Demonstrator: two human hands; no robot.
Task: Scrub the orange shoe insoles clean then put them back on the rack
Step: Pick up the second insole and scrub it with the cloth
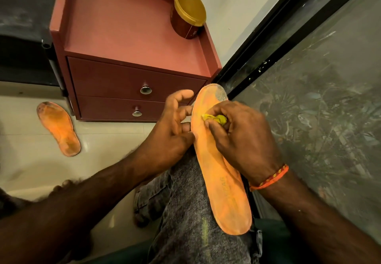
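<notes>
An orange insole (223, 185) lies lengthwise along my thigh, toe end pointing away from me. My left hand (172, 131) grips its left edge near the toe, fingers curled around the rim. My right hand (241, 140) presses a small crumpled yellow cloth (214, 118) against the insole's upper surface, fingers closed on the cloth. A second orange insole (58, 128), darkly soiled at toe and heel, lies flat on the pale floor to the left.
A reddish two-drawer cabinet (127, 43) stands ahead, with an open yellow tub (188, 14) on its top tray. A dark rack or stand (24, 47) is at far left. A dirty glass panel in a black frame (321, 90) runs along the right.
</notes>
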